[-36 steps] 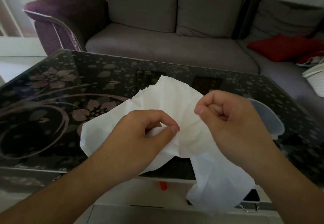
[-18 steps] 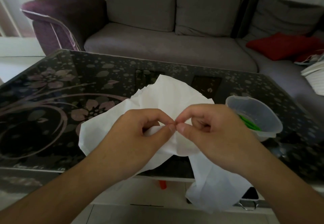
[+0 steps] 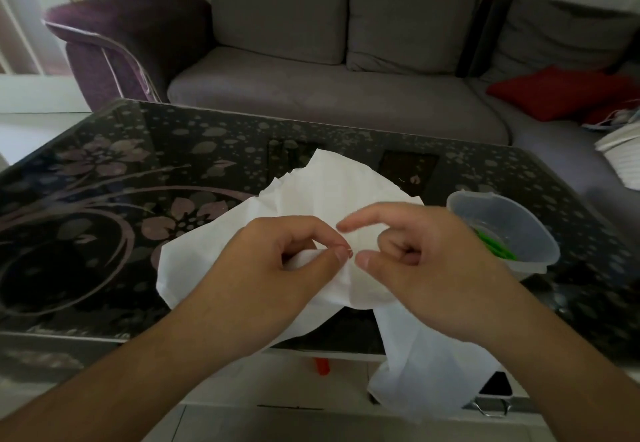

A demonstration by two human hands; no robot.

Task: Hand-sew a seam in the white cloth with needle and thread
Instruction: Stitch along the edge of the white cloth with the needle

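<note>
The white cloth (image 3: 325, 192) lies crumpled on the dark glass table (image 3: 104, 199), and one end hangs over the near edge. My left hand (image 3: 277, 268) pinches a fold of the cloth between thumb and forefinger. A thin needle tip (image 3: 349, 253) seems to stick out at that pinch. My right hand (image 3: 422, 261) hovers just to the right, forefinger and thumb spread apart, other fingers curled, holding nothing. No thread is visible.
A clear plastic tub (image 3: 502, 230) with green items inside stands right of my right hand. A grey sofa (image 3: 329, 95) with a red cushion (image 3: 554, 95) sits behind the table. Something orange (image 3: 322, 365) lies under the table.
My right hand came from above down to the left hand's pinch, its fingertips met there, and its thumb and forefinger have now parted. The left hand kept its pinch.
</note>
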